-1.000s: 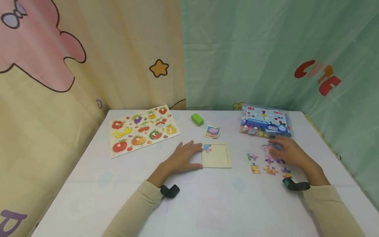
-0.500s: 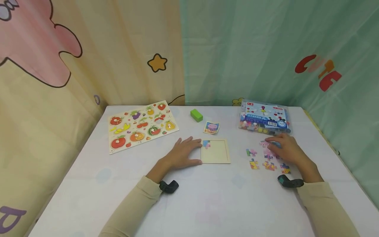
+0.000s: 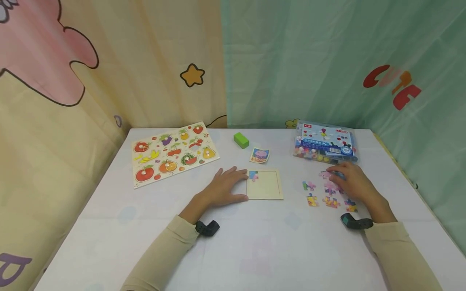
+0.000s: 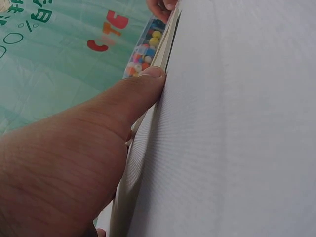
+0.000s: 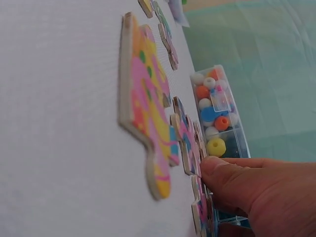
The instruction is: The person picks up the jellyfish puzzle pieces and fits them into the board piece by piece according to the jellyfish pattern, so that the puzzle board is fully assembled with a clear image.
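Note:
In the head view, my left hand [image 3: 226, 188] rests at the left edge of a small square wooden puzzle tray [image 3: 267, 188], thumb and fingers spread along it. One blue-and-pink puzzle piece [image 3: 253, 175] sits in the tray's upper left corner. My right hand [image 3: 351, 180] pinches a pink puzzle piece [image 3: 324, 175] at the back of a group of loose pieces, its thumb and index finger at the piece's right side. In the right wrist view, the thumb [image 5: 217, 170] is low beside the pieces, and a yellow-and-pink piece [image 5: 145, 79] lies nearer. The hand partly hides other pieces.
A fruit peg puzzle board [image 3: 174, 155] lies at the back left. Behind the tray are a green block [image 3: 241, 140] and a small picture card [image 3: 259, 155]. A clear box of colored beads [image 3: 325, 141] stands at the back right, close behind the right hand.
My right hand has shifted slightly left over the loose pieces, its thumb and index finger now at the pink piece. The left hand stays at the tray. The head view has tilted a little.

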`<act>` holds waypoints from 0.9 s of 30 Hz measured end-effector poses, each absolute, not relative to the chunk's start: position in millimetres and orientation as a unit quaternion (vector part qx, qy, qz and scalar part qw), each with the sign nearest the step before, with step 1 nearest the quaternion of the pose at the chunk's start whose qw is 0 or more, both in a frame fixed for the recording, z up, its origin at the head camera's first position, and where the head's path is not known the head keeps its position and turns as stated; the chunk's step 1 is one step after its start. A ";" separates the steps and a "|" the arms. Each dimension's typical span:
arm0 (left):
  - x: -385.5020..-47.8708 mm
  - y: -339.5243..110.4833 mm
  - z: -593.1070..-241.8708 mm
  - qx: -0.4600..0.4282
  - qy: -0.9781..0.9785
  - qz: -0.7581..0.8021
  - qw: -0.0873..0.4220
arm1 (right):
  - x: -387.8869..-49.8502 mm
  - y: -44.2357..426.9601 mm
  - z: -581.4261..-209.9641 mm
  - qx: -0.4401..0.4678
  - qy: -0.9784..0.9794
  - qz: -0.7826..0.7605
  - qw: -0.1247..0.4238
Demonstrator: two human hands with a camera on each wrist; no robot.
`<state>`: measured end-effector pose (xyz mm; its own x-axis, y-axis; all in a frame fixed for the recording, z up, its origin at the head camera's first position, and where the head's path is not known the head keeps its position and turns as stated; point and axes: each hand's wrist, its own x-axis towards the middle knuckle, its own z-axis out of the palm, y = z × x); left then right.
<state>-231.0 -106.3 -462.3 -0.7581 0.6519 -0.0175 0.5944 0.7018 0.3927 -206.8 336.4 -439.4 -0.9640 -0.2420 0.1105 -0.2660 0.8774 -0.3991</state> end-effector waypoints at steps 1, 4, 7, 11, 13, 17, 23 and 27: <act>-230.9 -106.1 -462.0 0.339 0.919 0.185 0.078 | -207.0 336.1 -439.0 0.127 -0.969 0.211 0.024; -230.7 -105.5 -461.2 0.339 0.919 0.185 0.078 | -207.0 335.6 -438.4 0.119 -0.969 0.214 0.016; -230.5 -105.2 -461.1 0.342 0.917 0.187 0.079 | -206.5 334.9 -437.4 0.114 -0.970 0.216 0.010; -230.5 -105.4 -460.9 0.341 0.918 0.188 0.079 | -209.0 329.6 -433.9 0.114 -0.968 0.224 0.007; -230.4 -105.7 -461.1 0.340 0.918 0.188 0.077 | -211.9 324.7 -432.0 0.119 -0.965 0.234 0.008; -230.3 -105.8 -461.9 0.340 0.918 0.188 0.079 | -220.0 309.8 -429.8 0.127 -0.961 0.244 0.003; -230.3 -105.6 -461.6 0.339 0.919 0.185 0.077 | -235.2 270.3 -429.3 0.174 -0.953 0.248 -0.011; -229.8 -105.8 -461.3 0.337 0.919 0.191 0.078 | -243.8 238.2 -431.5 0.231 -0.942 0.243 -0.004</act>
